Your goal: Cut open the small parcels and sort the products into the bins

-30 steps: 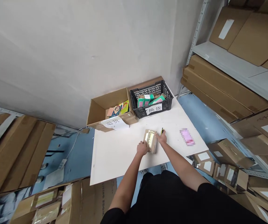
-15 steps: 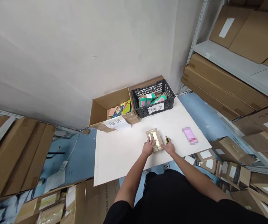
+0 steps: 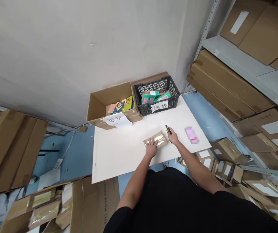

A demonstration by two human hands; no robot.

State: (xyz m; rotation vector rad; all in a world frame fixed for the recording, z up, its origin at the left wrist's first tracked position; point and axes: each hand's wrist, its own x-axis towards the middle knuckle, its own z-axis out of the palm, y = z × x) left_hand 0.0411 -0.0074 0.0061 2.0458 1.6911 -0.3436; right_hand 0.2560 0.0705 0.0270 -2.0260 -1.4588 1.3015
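Brown taped parcel [image 3: 157, 139] flat on white table [image 3: 119, 155], my left hand [image 3: 152, 148] pressed open on its near end, my right hand [image 3: 173, 138] gripping a yellow cutter [image 3: 167, 129] just right of it

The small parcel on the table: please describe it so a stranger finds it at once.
Find the white table by the wall. Near its front edge, the left hand touches a brown parcel. Unlike the open cardboard box and black crate behind, it is sealed with shiny tape.
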